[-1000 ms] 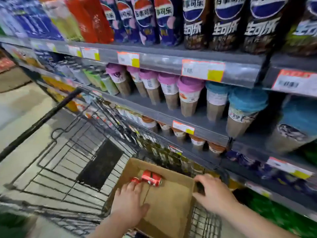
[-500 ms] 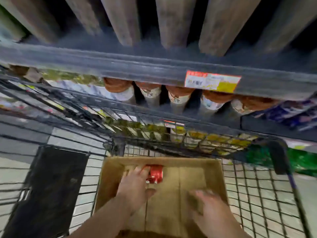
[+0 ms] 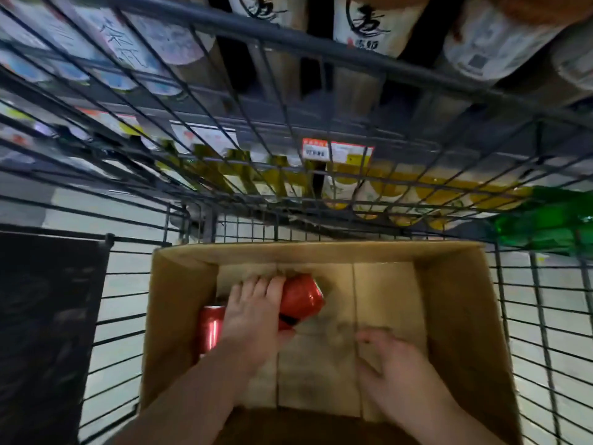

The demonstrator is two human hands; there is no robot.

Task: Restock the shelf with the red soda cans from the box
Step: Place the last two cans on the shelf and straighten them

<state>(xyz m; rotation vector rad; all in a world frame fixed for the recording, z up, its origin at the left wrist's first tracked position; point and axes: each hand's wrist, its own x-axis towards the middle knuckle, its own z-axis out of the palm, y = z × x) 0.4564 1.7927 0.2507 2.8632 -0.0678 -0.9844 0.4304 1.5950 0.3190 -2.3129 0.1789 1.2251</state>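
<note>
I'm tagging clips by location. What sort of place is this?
Most likely a supermarket drinks aisle: a wire shopping cart holds the cardboard box, and behind it stand shelved packaged drinks with a price tag on the shelf edge.

Overall exposure is dim; the pale floor [image 3: 128, 284] is brightest. The box [image 3: 179, 300] darkens at its near wall. Motion blur softens the right hand [image 3: 404, 377] and shelf labels [image 3: 337, 152]. Cart wires [image 3: 542, 332] bow toward the edges.

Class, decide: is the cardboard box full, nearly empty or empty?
Nearly empty: the box shows only two red cans by the left hand; visible floor otherwise bare.
</note>
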